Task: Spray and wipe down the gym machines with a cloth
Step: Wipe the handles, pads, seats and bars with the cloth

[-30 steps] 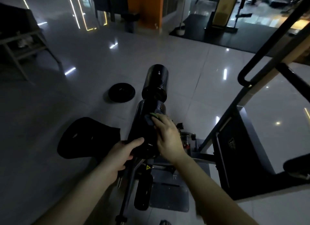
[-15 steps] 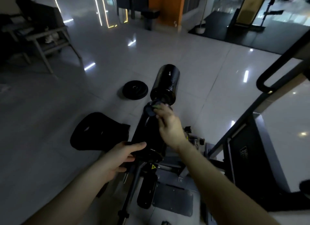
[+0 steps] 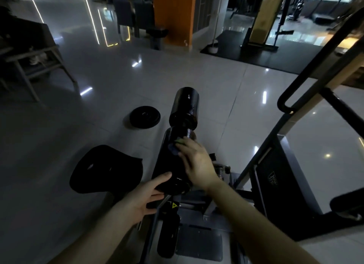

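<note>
A black padded roller (image 3: 167, 165) of a gym machine lies in front of me, with a second black roller pad (image 3: 185, 106) beyond it. My right hand (image 3: 197, 161) presses a small blue and green cloth (image 3: 176, 145) against the top of the near roller, fingers curled over the cloth. My left hand (image 3: 145, 196) grips the near end of that roller from the left, thumb on top. No spray bottle is in view.
A black seat pad (image 3: 106, 169) sits left of the roller. A black weight plate (image 3: 144, 117) lies on the tiled floor. The machine's dark frame bars (image 3: 307, 98) and weight stack housing (image 3: 279, 185) stand at the right. A wooden bench (image 3: 35, 63) is far left.
My right hand slid the cloth forward along the roller towards its far end and has come back a little. My left hand kept its grip on the near end.
</note>
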Tool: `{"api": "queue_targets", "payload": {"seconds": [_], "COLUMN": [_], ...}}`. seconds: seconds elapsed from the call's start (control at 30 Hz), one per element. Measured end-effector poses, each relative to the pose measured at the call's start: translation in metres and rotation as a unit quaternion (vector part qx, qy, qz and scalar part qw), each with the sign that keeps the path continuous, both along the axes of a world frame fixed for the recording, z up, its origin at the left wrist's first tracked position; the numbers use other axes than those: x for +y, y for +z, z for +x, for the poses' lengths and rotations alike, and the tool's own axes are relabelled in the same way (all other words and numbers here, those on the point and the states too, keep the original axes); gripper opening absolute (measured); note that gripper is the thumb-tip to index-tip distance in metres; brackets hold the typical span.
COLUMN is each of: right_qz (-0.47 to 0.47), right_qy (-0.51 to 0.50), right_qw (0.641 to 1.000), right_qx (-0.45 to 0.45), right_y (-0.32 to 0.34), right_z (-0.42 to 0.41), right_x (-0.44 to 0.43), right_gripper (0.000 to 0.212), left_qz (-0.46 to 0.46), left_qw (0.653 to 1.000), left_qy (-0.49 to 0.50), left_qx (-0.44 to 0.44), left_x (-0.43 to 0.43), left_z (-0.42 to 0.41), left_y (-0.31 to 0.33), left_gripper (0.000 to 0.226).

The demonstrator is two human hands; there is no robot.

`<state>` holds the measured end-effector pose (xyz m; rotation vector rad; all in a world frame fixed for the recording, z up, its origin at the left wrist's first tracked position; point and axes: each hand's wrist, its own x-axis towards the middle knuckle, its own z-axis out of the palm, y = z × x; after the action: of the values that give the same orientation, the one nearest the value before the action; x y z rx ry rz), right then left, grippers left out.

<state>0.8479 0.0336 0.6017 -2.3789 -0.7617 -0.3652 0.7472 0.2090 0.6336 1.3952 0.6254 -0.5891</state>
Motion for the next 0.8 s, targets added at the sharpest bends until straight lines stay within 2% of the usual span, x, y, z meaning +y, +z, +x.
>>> {"api": "queue_targets", "payload": {"seconds": [0.1, 0.2, 0.3, 0.43, 0.6, 0.73, 0.8], "right_qz": [-0.002, 0.047, 0.108, 0.117, 0.134, 0.157, 0.147], "right_qy": [-0.024, -0.048, -0.055, -0.005, -0.013, -0.011, -0.017], "right_qw": [1.0, 0.993, 0.977, 0.983, 0.983, 0.977, 0.979], "right_qx": [0.015, 0.097, 0.174, 0.138, 0.127, 0.144, 0.138], "right_y": [0.008, 0.015, 0.016, 0.017, 0.014, 0.009, 0.01], "right_z": [0.048, 0.081, 0.075, 0.022, -0.034, -0.059, -0.05], "right_x": [0.004, 0.011, 0.012, 0.01, -0.002, -0.013, -0.015], "right_gripper": [0.032, 0.033, 0.035, 0.034, 0.034, 0.034, 0.035], "left_qz": [-0.004, -0.008, -0.007, 0.007, 0.027, 0.023, 0.026], "left_qw": [1.0, 1.0, 1.0, 1.0, 0.999, 0.998, 0.998], "left_qy": [0.014, 0.019, 0.016, 0.004, 0.004, 0.025, 0.025], "left_qx": [0.003, 0.003, -0.005, -0.011, -0.019, -0.043, -0.06], "left_x": [0.001, 0.001, -0.001, -0.003, -0.011, -0.018, -0.021], "left_z": [0.003, 0.005, 0.004, 0.004, 0.004, 0.007, 0.01], "left_y": [-0.004, -0.004, -0.004, -0.006, -0.005, -0.004, -0.006], "left_gripper": [0.107, 0.106, 0.111, 0.126, 0.105, 0.057, 0.043]}}
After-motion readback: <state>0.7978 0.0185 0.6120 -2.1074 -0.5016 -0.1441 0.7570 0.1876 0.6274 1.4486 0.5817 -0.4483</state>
